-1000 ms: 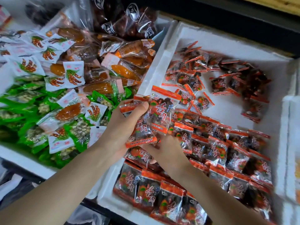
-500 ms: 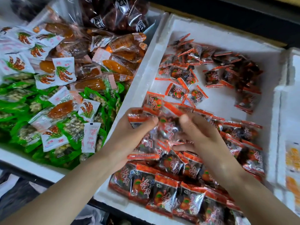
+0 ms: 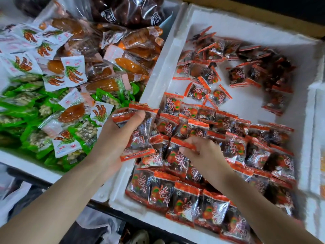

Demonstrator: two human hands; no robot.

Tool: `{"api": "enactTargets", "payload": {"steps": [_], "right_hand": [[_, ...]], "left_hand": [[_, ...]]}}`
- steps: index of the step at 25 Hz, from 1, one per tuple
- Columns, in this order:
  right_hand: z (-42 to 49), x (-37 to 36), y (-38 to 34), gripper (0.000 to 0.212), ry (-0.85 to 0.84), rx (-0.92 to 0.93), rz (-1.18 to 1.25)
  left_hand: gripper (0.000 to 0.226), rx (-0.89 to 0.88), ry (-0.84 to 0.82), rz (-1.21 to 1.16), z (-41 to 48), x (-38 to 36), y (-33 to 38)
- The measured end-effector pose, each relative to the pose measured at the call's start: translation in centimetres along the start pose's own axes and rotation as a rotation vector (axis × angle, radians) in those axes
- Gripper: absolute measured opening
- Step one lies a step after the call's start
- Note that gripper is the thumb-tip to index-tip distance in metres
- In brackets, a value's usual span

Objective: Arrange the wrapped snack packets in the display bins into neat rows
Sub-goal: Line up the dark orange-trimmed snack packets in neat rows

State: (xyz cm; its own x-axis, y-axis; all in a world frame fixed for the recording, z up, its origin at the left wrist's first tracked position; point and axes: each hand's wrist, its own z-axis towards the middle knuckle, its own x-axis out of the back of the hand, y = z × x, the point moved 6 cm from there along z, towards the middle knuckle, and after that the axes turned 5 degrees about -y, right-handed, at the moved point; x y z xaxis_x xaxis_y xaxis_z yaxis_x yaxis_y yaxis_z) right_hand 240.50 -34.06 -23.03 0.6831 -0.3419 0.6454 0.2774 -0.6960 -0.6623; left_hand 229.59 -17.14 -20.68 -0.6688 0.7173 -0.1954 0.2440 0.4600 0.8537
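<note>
Filling foam bin (image 3: 159,71): red pkts (image 3: 233,148), few in L hand (image 3: 116,136)

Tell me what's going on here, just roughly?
A person is sorting red-edged clear snack packets in a white foam bin. The left hand grips a small stack of them over the bin's left wall; the right hand pinches the red edge of one packet lying in the rows. The near half sits in overlapping rows; the far half holds loose packets, not yet lined up.
</note>
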Motion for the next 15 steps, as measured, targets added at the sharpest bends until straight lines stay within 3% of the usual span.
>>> {"api": "enactTargets", "payload": {"steps": [6, 10, 13, 15], "right_hand": [[0.2, 0.7, -0.3, 0.032, 0.168, 0.148, -0.311], [-1.2, 2.6, -0.8, 0.014, 0.226, 0.193, 0.089], [-2.5, 2.6, -1.8, 0.022, -0.013, 0.115, 0.521], [-3.1, 2.7, -2.7, 0.033, -0.090, 0.150, 0.494]], "left_hand": [[0.044, -0.003, -0.046, 0.028, -0.1, -1.1, -0.7], [0.048, 0.001, -0.091, 0.042, -0.1, -1.8, -1.0], [0.042, -0.027, -0.192, 0.125, -0.5, -3.4, -1.0], [0.042, -0.092, -0.258, 0.260, -1.3, -5.3, -1.2]]}}
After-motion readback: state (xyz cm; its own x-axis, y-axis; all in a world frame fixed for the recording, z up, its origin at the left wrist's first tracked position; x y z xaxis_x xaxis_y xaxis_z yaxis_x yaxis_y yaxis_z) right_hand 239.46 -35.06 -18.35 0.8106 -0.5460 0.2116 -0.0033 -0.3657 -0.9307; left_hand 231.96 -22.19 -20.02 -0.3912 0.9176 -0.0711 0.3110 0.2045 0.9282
